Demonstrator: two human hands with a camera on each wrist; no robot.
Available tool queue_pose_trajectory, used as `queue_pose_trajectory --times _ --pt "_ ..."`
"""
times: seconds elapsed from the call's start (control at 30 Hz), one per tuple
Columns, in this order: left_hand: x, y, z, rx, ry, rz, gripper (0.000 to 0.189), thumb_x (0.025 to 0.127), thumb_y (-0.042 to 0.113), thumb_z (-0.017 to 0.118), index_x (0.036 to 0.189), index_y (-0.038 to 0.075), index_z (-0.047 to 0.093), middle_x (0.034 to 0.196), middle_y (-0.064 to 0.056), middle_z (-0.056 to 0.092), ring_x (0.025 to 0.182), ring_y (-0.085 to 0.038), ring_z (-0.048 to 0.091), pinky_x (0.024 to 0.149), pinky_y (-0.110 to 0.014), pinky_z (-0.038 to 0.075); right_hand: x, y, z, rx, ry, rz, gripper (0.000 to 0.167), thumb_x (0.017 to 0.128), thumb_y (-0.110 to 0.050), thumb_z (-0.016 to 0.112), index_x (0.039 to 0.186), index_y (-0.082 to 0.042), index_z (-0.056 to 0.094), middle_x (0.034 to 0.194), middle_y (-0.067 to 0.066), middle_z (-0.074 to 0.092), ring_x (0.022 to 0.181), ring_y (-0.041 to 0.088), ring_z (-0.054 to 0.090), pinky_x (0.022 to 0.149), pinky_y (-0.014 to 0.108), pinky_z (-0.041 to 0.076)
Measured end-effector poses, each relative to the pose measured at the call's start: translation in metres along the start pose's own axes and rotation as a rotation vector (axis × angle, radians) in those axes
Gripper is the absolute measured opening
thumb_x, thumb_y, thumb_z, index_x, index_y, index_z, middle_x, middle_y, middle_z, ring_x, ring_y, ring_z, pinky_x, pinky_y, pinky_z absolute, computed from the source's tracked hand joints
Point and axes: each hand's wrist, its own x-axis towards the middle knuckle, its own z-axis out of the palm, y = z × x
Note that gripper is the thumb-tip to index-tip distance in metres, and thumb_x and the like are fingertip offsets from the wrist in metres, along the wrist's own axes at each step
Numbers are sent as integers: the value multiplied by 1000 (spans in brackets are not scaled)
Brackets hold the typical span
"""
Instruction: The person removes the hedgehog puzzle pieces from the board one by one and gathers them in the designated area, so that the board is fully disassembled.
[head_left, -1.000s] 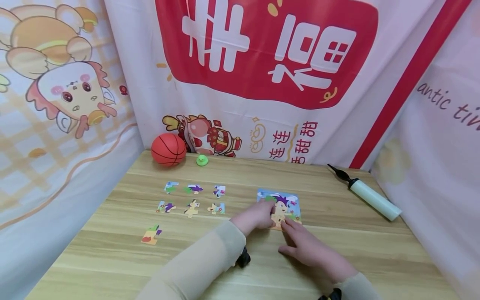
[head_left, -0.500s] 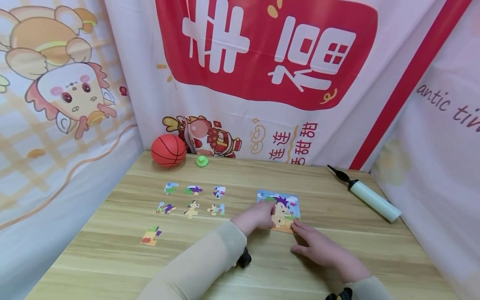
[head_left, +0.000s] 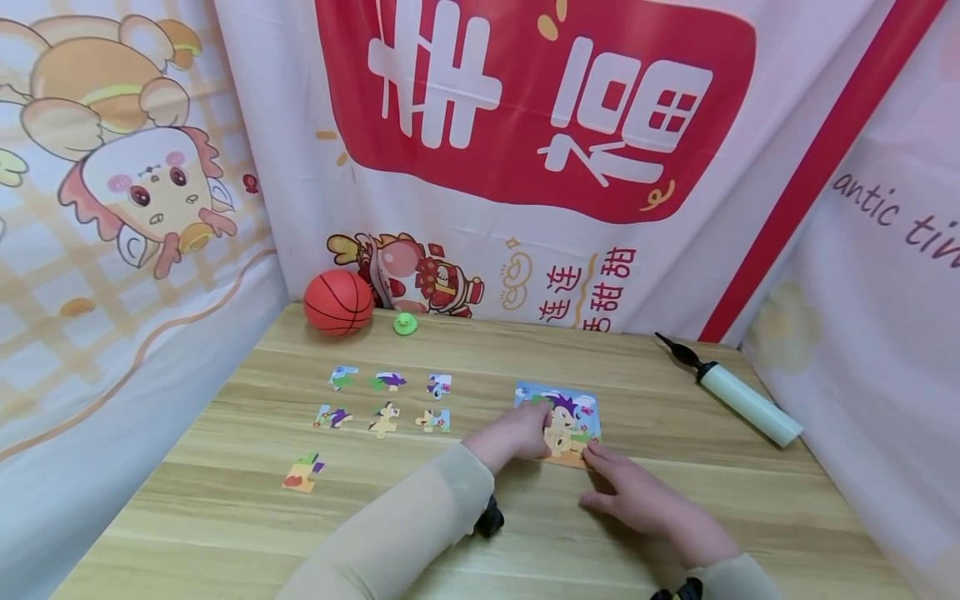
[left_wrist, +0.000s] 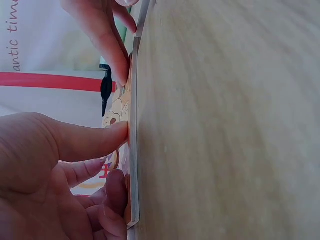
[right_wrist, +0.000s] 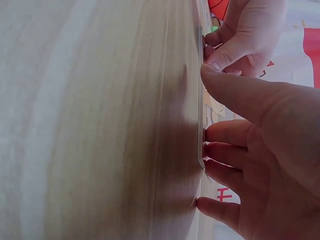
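A square jigsaw board (head_left: 573,404) with a purple-haired cartoon animal picture lies flat on the table. My left hand (head_left: 517,435) rests at its left and near side. In the left wrist view the left thumb (left_wrist: 112,135) touches the board by its near edge, with other fingers bent beside it; whether a piece is pinched there I cannot make out. At the near right corner, fingers of my right hand (head_left: 633,492) touch the board, fairly straight. The right thumb (right_wrist: 232,90) lies at the board's near edge in the right wrist view.
Several loose jigsaw pieces (head_left: 385,419) lie in two rows left of the board, and one corner piece (head_left: 303,472) sits nearer. A small red basketball (head_left: 338,302) and green duck (head_left: 405,323) stand at the back; a hand pump (head_left: 750,402) lies right. Printed cloth (head_left: 517,225) surrounds the table.
My right hand has shifted right and slightly nearer, from the board's near middle to its right corner, uncovering more of the picture. The left hand stays about where it was.
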Motion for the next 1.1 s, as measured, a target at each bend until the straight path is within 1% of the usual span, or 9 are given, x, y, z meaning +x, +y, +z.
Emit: queue_pose_trajectory --times 0.13,0.3,0.37,0.47,0.6,0.73,0.87,0.97,1.1 --pt "0 -2 -1 -47 15 18 32 81 14 80 98 14 53 89 1 53 80 -16 51 68 -30 44 0 -1 0 -11 11 -8 76 90 -47 69 146 -2 45 154 17 35 140 37 32 111 55 25" --pt "-3 -6 -5 -95 41 37 18 88 10 71 95 10 54 83 0 53 72 -15 51 61 -28 44 0 -2 -1 -22 10 -18 76 90 -46 69 146 -1 44 154 18 35 140 37 32 111 55 25" --pt "-6 -7 -10 -123 54 46 14 91 8 68 95 10 54 82 -1 53 70 -15 51 59 -28 44 1 -3 -1 -19 5 -17 75 90 -46 69 146 -1 44 154 17 35 140 37 32 111 55 25" --pt "-16 -9 -24 -184 69 43 11 92 5 64 94 10 54 82 -1 54 68 -16 53 57 -29 47 3 -4 0 -14 -5 0 75 90 -46 68 147 -3 44 155 14 34 141 36 31 112 55 24" --pt "-38 -19 -50 -227 67 50 10 92 5 63 92 11 55 84 -3 58 71 -17 56 61 -30 50 4 -6 3 -23 -13 19 75 90 -46 69 148 -5 43 155 13 34 141 35 32 112 55 24" --pt "-67 -41 -79 -218 59 49 8 92 3 61 91 9 55 84 -4 59 73 -18 56 63 -31 50 3 -7 7 -51 -4 21 76 90 -47 69 147 -4 43 155 14 35 140 35 33 111 54 26" --pt "-94 -68 -106 -182 66 -14 7 92 4 61 90 8 56 81 -5 58 70 -19 55 59 -31 48 0 -6 9 -67 12 30 77 89 -48 68 147 -4 44 155 14 35 140 35 33 111 53 26" --pt "-113 -88 -123 -160 74 -72 7 92 4 61 90 7 56 82 -5 57 71 -19 53 60 -32 46 -1 -5 9 -71 20 31 77 90 -47 69 147 -3 43 155 14 34 141 35 32 111 53 26" --pt "-137 -114 -135 -156 96 -120 9 91 1 63 87 6 56 82 -6 55 73 -20 52 63 -33 46 -1 -7 8 -80 23 27 76 90 -46 69 147 -3 43 155 14 33 140 35 33 111 53 26"
